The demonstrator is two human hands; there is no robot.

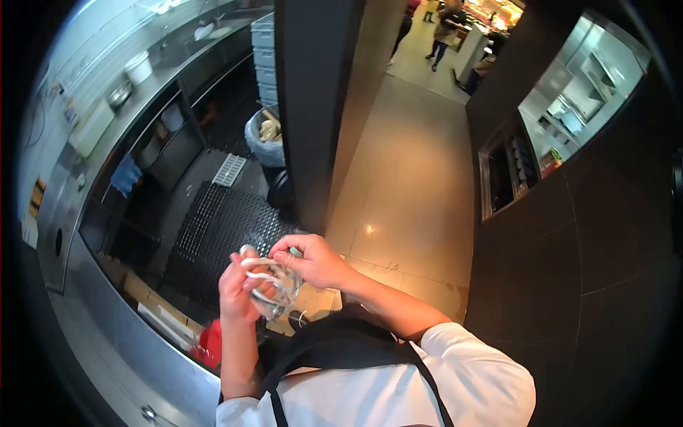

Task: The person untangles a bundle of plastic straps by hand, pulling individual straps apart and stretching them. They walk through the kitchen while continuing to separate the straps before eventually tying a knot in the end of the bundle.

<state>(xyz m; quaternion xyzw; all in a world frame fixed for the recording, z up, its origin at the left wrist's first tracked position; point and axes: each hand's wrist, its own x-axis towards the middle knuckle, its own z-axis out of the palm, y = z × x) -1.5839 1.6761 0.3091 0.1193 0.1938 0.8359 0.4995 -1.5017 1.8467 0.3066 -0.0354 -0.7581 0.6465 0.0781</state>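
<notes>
In front of my apron, both hands hold a transparent, shiny item with white bands or loops [276, 286]. Its exact kind cannot be made out. My left hand [238, 288] is curled around its left side, the fingers partly behind the white loops. From the upper right, my right hand [318, 262] pinches at its top edge. A small pale green bit [296, 252] shows between the right thumb and fingers. The rest of what those fingertips grip is hidden.
A steel counter [107, 334] curves along my left. Black rubber matting [220, 220] covers the floor ahead. Beyond it stand a lined bin [263, 135] and stacked grey crates [264, 57], beside a dark pillar [313, 92]. People [447, 32] are far down the corridor.
</notes>
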